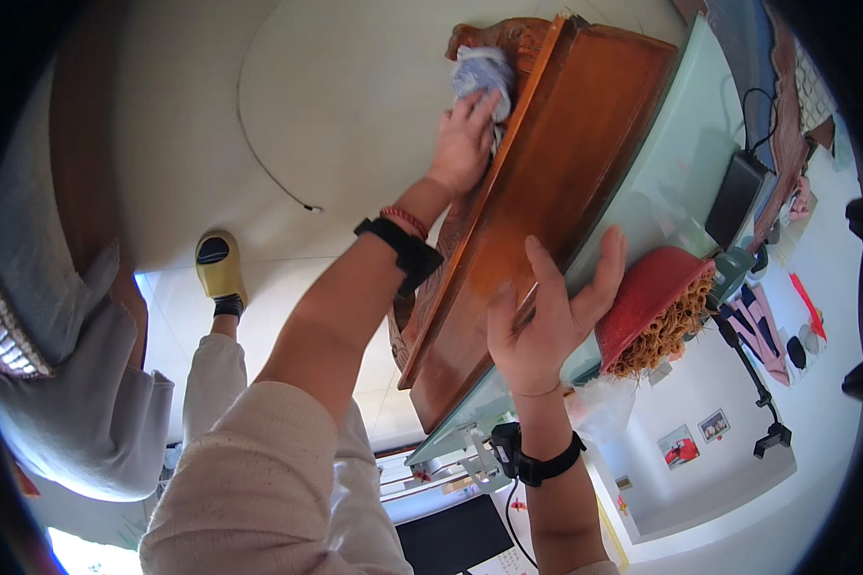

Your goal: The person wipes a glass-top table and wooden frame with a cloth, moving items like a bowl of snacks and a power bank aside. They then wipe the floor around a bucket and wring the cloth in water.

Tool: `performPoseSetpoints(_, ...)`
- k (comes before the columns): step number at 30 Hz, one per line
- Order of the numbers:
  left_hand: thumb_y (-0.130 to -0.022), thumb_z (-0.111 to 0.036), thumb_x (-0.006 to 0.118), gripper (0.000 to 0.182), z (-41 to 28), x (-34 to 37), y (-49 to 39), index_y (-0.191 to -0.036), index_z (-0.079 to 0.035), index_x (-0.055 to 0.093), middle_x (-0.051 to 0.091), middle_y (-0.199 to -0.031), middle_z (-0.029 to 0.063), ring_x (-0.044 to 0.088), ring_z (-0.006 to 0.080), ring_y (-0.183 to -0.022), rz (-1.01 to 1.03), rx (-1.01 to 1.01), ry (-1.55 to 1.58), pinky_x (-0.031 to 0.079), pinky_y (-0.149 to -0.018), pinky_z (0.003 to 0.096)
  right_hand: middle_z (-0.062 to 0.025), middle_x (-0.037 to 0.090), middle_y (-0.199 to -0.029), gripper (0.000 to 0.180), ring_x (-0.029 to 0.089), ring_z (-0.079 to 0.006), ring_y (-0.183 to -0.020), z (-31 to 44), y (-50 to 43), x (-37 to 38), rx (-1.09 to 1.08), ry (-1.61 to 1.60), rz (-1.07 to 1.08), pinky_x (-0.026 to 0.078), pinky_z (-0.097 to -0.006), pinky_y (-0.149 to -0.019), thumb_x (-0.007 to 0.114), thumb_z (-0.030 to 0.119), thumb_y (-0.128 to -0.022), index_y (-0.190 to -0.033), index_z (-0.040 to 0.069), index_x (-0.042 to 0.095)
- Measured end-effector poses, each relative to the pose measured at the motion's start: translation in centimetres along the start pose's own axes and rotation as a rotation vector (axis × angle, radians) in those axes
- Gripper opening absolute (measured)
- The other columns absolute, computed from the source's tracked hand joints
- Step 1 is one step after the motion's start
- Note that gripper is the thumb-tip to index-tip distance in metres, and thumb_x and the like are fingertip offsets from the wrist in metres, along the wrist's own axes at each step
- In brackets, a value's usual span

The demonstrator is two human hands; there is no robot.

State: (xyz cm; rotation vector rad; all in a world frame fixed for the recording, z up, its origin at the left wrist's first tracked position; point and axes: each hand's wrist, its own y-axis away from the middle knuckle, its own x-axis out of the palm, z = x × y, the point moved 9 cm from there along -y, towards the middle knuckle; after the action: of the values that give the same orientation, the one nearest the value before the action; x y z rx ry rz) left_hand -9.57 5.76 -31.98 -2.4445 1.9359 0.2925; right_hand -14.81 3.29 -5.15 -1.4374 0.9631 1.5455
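Note:
My left hand holds a crumpled light blue and white cloth against the carved wooden trim below the edge of a brown wooden table. Its fingers press on the cloth, and a black strap and a red bracelet circle that wrist. My right hand is empty, with fingers spread, over the table's side and its glass top; whether it touches them I cannot tell. Close to its right, a red bowl-like container holds tangled brown, root-like material.
A black box-shaped object with a cable lies on the glass. A thin cable runs over the tiled floor. My foot wears a yellow slipper. Grey cloth-covered furniture stands at the left, and a black jointed stand at the right.

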Motion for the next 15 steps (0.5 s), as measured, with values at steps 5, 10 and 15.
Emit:
performPoseSetpoints(5,-0.09,0.003,0.049,0.05,1.1,-0.2,11.6,-0.139,-0.007,0.047,0.042,-0.145,0.0207,0.041,0.0454,-0.125,0.17,-0.101,0.011,0.035,-0.107,0.0477,-0.0301,0.026,-0.152,0.032,0.026,-0.0453,-0.142,0.2,0.1,0.2,-0.015,-0.033,0.035,0.025,-0.0514,-0.114,0.062,0.015,-0.085,-0.115,0.004,0.067)
performPoseSetpoints(10,-0.089,0.001,0.051,0.047,3.0,-0.6,28.9,-0.136,-0.004,0.048,0.04,-0.145,0.0228,0.039,0.0466,-0.129,0.328,-0.427,-0.029,0.031,-0.112,0.05,-0.0278,0.035,-0.149,0.035,0.036,-0.0503,-0.135,0.3,0.3,-0.1,-0.051,-0.006,-0.032,0.034,-0.0558,-0.105,0.063,0.016,-0.079,-0.112,0.007,0.069)
performPoseSetpoints(15,-0.094,-0.005,0.05,0.039,3.1,-2.3,38.1,-0.133,-0.003,0.05,0.048,-0.137,0.0206,0.044,0.0375,-0.127,0.381,-0.725,0.184,0.034,-0.11,0.04,-0.028,0.035,-0.149,0.035,0.036,-0.0494,-0.135,0.3,0.5,-0.2,-0.065,-0.045,-0.045,0.033,-0.0548,-0.107,0.063,0.013,-0.077,-0.111,0.006,0.069)
